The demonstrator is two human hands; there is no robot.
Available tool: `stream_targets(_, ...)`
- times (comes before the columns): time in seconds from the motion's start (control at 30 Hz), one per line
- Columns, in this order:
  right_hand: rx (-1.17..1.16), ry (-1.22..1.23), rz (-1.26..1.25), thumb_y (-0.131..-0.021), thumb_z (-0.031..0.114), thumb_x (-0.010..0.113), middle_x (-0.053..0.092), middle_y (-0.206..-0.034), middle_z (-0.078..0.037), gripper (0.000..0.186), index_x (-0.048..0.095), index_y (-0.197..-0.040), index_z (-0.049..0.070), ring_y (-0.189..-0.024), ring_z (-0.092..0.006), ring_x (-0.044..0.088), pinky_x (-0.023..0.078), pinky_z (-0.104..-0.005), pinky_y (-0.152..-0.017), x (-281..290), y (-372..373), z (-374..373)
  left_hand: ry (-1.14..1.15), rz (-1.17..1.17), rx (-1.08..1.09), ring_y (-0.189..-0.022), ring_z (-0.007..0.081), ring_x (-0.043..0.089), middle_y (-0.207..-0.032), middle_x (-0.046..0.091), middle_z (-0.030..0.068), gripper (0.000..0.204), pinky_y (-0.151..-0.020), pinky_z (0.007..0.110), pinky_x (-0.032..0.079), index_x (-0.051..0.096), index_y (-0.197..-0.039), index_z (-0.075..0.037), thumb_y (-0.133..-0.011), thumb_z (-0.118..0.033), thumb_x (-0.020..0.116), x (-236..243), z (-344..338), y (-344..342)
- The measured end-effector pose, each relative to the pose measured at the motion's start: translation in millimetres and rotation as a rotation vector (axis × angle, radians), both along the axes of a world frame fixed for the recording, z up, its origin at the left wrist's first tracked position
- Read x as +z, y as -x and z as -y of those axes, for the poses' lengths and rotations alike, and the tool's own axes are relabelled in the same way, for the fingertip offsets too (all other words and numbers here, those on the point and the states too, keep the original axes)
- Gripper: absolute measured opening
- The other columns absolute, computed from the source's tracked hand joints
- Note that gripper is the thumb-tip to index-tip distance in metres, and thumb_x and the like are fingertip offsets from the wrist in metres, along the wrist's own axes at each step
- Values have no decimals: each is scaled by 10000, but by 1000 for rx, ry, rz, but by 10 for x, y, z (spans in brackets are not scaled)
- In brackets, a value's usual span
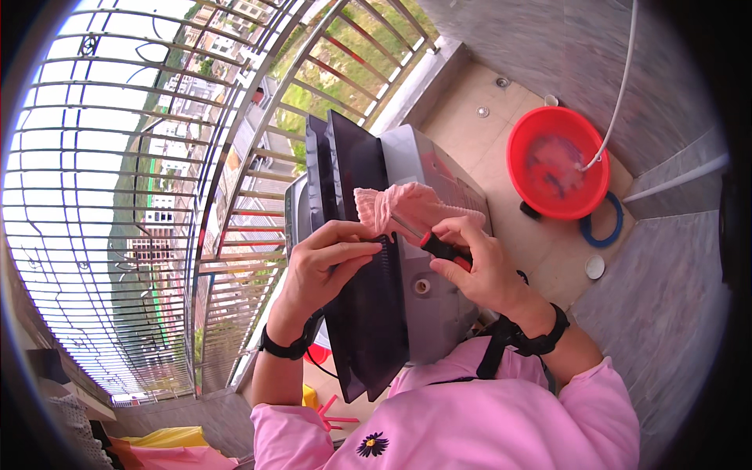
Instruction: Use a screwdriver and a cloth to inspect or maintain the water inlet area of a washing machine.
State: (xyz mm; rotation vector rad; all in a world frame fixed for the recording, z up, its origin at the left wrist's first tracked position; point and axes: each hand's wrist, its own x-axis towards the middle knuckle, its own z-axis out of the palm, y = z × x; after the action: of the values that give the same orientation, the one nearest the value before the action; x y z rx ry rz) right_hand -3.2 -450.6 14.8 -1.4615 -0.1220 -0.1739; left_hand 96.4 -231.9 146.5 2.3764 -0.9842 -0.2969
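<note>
My right hand (482, 266) is closed around the black and red handle of a screwdriver (445, 249). Its thin metal shaft points up and left, into a crumpled pink ribbed cloth (411, 204). My left hand (329, 262) has thumb and fingertips pinched together just below the cloth's left end; what they hold is hidden. Both hands are over a grey appliance, which looks like a washing machine (442, 313), with a dark folding lid (364, 321) standing raised. A row of small slots shows beside the left fingertips.
A red basin (521, 157) with water stands on the tiled floor to the right, a white hose (623, 86) running into it. A blue ring (603, 223) and a small white dish (594, 267) lie nearby. Metal railings (211, 196) run along the left; a grey wall (658, 298) bounds the right.
</note>
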Motion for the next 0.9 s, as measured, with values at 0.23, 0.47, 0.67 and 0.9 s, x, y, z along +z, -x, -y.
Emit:
stream_targets(0.23,57,67,56,-782,57,819,735,-1050,-134,434,652,-1183,37,-906,-234,733,569,-309,-820,39,-79,-12,265,-142,64,-977,186,694,-1056,722,109,216,-865,319,549,702,-1021,20,-813,64,739,-70,-413,-32)
stream_targets(0.47,110,133,71,-717,17,816,671,-1192,-136,469,685,-1166,44,-1110,-189,639,508,-286,-927,67,-201,-110,430,-421,344,-942,118,674,-1028,694,69,327,-875,273,553,601,-1169,33,-876,19,745,0,-331,21)
stream_targets(0.67,245,-328,88,-815,51,796,607,-1268,-128,378,693,-1177,87,-1194,-199,611,505,-330,-998,-205,-363,-484,562,-466,293,-940,89,653,-1022,687,40,292,-857,262,549,602,-1217,50,-952,-34,691,-53,-430,-110)
stream_targets(0.9,167,-84,40,-866,56,740,699,-1157,-113,482,588,-1321,97,-1089,-250,676,518,-317,-956,-200,-484,-114,330,-173,523,-1146,129,601,-1236,644,99,387,-925,289,525,591,-1318,0,-983,-169,685,-194,-747,-341)
